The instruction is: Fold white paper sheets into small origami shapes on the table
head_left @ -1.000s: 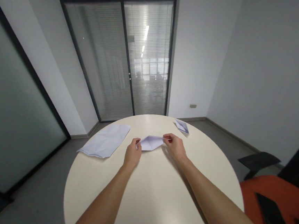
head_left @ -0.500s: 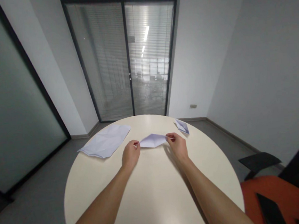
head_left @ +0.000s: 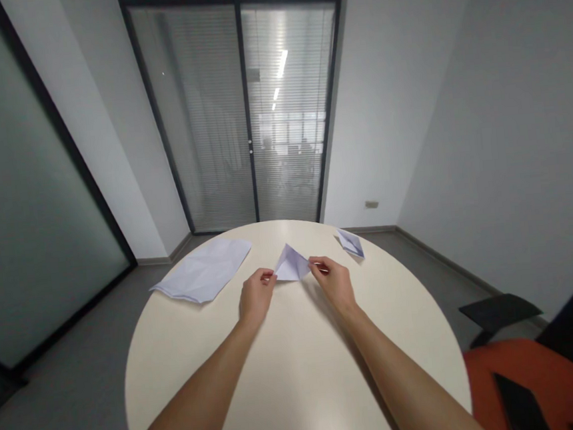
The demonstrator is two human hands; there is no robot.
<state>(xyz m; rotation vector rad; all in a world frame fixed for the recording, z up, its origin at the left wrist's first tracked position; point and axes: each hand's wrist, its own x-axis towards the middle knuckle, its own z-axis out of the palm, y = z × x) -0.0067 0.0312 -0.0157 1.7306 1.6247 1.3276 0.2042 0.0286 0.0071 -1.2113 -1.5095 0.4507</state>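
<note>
Between my hands is a piece of folded white paper [head_left: 291, 265], its top rising to a point above a flatter lower edge. My left hand [head_left: 257, 294] pinches its left corner between thumb and fingers. At the opposite corner, my right hand [head_left: 334, 279] grips it the same way. The paper is held just over the round table, and a shadow falls below the right hand. Beyond the right hand lies another small folded paper [head_left: 350, 243], near the table's far right edge.
Several creased white sheets [head_left: 204, 270] lie at the far left of the round cream table [head_left: 295, 375], reaching its rim. An orange office chair [head_left: 542, 380] with black armrests stands close on the right. Glass doors with blinds [head_left: 247, 111] are behind the table.
My hands have come closer together, drawing the paper's two corners inward. Its wide, low shape has become narrower, with a taller peak. The other papers stay where they were.
</note>
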